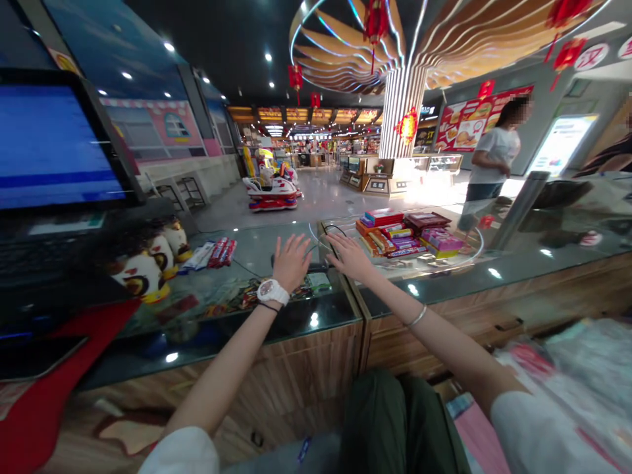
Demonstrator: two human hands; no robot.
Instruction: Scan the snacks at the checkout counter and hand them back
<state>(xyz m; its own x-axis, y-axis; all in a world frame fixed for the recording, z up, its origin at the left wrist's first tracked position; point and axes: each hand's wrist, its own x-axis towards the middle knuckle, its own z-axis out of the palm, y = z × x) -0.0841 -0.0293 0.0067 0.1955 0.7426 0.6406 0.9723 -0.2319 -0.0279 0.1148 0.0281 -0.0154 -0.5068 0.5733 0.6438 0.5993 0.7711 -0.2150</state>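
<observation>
- The left hand (291,262) is flat with its fingers spread and grips nothing. It is over the glass counter (276,247), with the fingers pointing away from the person.
- The right hand (349,255) is the same: palm down, fingers apart, nothing in it.
- A dark device (316,267) lies on the glass between the two hands, just beside both. I cannot tell if either hand touches it.
- Its long axis goes left to right, across the seam where the two counter parts meet. What kind of device it is does not show.
- A black cable (332,232) makes a loop on the glass just behind the right hand.
- There is a white watch (271,291) on the left wrist and a thin bracelet (417,316) on the right wrist.
- Flat boxes (405,234) are stacked on the right counter, red, pink and brown. Their print is too small to read.
- Red packets (220,252) lie on the left counter, near some painted figurines (148,263).
- Under the glass the counter holds colourful goods (237,299), which are blurred.
- A screen (54,145) at the far left shows blue, with no text that can be read.
- A red menu poster (469,122) with food pictures hangs on the far wall, and a person in a white shirt (494,155) stands before it.
</observation>
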